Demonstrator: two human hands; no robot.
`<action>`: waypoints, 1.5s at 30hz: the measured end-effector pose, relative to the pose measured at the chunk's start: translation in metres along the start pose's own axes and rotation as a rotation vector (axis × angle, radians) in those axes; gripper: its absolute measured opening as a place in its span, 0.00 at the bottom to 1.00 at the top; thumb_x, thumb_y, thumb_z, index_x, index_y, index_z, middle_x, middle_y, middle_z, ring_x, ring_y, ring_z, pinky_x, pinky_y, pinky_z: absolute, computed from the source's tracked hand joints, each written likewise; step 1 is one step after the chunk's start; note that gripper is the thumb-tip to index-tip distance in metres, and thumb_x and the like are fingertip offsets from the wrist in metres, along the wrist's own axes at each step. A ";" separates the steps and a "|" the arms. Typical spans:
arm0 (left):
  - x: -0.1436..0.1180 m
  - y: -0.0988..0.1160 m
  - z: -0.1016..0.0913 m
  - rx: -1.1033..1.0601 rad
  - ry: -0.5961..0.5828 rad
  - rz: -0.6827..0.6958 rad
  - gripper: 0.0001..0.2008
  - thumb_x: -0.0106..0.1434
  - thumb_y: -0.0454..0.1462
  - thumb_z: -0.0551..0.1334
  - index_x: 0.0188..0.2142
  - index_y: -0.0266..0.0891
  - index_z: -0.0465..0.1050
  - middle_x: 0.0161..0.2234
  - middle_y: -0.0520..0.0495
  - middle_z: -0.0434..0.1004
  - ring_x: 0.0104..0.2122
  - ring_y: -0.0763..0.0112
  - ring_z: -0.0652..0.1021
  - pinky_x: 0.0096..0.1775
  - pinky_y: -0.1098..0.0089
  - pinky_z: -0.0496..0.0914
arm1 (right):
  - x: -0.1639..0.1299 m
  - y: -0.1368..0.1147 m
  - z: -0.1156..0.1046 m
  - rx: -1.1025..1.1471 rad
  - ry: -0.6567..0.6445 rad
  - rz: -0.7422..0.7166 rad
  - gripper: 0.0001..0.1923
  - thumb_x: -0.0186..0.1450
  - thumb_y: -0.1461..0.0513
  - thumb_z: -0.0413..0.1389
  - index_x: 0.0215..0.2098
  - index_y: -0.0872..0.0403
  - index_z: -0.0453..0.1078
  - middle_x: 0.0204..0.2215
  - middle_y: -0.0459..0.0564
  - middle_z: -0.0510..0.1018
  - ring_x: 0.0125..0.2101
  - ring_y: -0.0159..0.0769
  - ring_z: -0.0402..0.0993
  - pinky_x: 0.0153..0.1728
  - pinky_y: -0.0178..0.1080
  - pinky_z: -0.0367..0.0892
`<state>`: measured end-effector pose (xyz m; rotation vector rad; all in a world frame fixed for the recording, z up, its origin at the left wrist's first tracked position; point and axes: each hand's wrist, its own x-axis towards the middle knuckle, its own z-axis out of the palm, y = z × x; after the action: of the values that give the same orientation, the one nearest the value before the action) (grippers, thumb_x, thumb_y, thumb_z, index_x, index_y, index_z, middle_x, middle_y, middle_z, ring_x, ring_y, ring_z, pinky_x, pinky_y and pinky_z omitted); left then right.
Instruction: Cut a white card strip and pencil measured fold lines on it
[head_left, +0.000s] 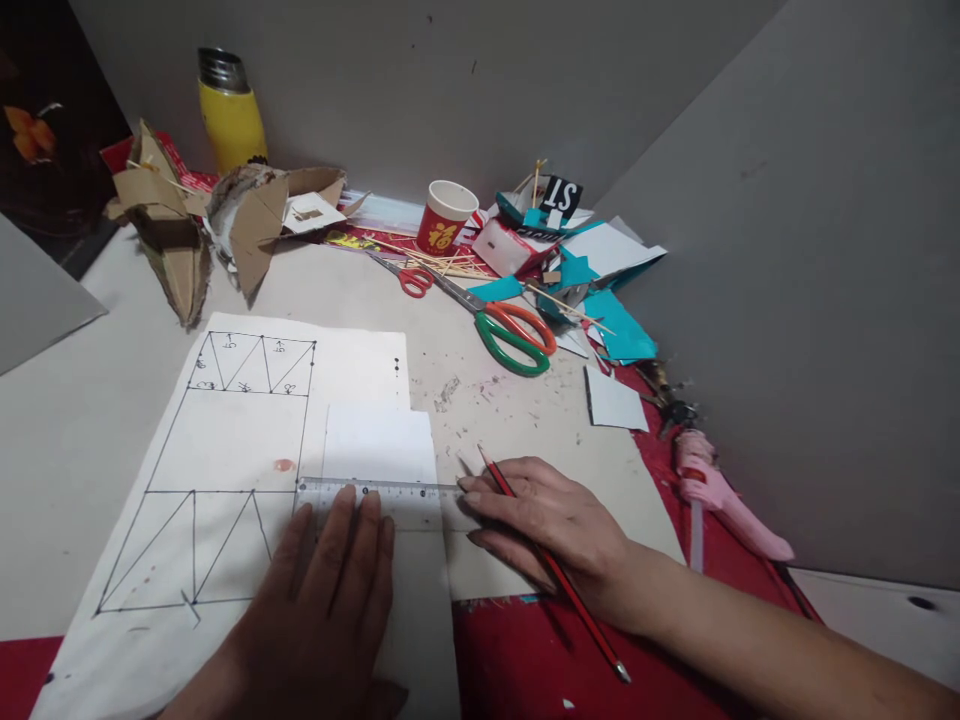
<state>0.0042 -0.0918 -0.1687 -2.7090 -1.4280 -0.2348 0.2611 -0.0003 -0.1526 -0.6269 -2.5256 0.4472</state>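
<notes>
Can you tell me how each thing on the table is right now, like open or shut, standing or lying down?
Left hand: flat, pressing the ruler.
Ruler: lying flat across the white card.
White card: lying on the drawing sheet.
Right hand: holding the red pencil.
Red pencil: tilted, between the fingers.
Big scissors: lying down; blades look shut.
Small scissors: lying down.
Paper cup: upright, open.
Yellow flask: upright, capped.

The scene is dim and evenly lit from above, with muted colours and a grey cast. Soft shadows fall under the left hand and beside the cardboard scraps near the table's far left edge. Wide-angle distortion bends lines outward toward the corners. Focus is slightly soft throughout, without glare.
</notes>
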 end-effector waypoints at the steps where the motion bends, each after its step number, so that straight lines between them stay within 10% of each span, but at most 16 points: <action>1: 0.000 0.000 0.000 0.001 0.005 0.001 0.36 0.57 0.57 0.61 0.57 0.35 0.72 0.60 0.35 0.68 0.61 0.45 0.64 0.61 0.49 0.52 | 0.000 0.000 0.000 0.002 0.001 -0.005 0.21 0.65 0.70 0.58 0.56 0.59 0.65 0.41 0.57 0.80 0.42 0.40 0.75 0.44 0.45 0.72; 45: -0.002 -0.003 0.002 0.030 0.054 0.029 0.32 0.63 0.55 0.55 0.56 0.34 0.73 0.59 0.36 0.71 0.60 0.48 0.66 0.59 0.54 0.56 | -0.003 0.001 0.004 -0.051 -0.020 0.029 0.18 0.67 0.69 0.57 0.54 0.57 0.65 0.41 0.55 0.81 0.41 0.38 0.76 0.46 0.45 0.71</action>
<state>0.0012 -0.0917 -0.1715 -2.6758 -1.3658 -0.2805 0.2617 -0.0015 -0.1570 -0.6823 -2.5568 0.4027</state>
